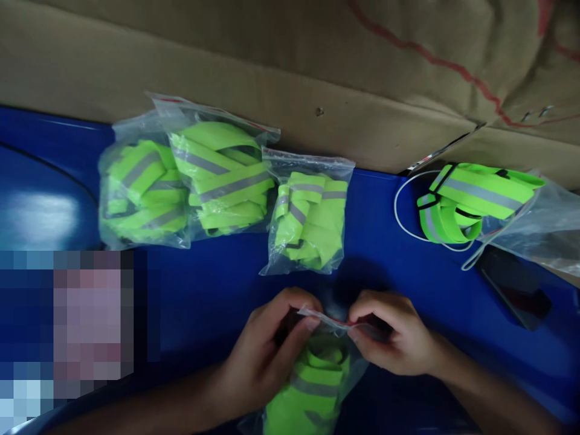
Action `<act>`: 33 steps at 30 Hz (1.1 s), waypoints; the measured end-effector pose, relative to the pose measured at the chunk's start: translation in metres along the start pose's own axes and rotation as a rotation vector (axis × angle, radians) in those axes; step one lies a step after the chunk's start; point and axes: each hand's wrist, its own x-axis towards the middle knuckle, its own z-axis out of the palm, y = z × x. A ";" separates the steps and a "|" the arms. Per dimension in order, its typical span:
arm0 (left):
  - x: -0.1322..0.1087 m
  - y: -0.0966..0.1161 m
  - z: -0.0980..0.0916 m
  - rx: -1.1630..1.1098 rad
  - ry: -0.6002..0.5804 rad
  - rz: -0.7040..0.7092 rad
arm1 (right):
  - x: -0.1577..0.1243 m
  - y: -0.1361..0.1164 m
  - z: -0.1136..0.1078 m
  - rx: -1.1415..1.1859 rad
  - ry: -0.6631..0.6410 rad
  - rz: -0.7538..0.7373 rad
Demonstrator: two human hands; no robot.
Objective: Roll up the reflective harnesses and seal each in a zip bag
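A clear plastic bag (317,386) holding a folded lime-green band with grey reflective stripes is at the lower middle, its top edge toward the far side. My left hand (272,350) pinches the left part of the bag's top edge between thumb and forefinger. On the right part of that edge, by the red seal line, my right hand (394,335) has its thumb and forefinger closed. Just beyond my hands lies another bag (310,223) with green bands inside.
Two more filled bags (145,193) (224,175) lie at the left on the blue table (194,302). Loose green bands (475,193), a white cord, a clear bag and a dark phone (514,287) are at the right. Brown cardboard (272,66) borders the far side.
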 end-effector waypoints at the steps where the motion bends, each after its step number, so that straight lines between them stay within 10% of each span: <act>1: 0.000 0.001 -0.001 -0.002 -0.004 0.001 | 0.000 0.000 0.000 -0.005 -0.002 0.001; 33: 0.005 0.002 0.006 0.149 -0.131 0.086 | -0.003 0.001 0.007 -0.155 -0.088 -0.102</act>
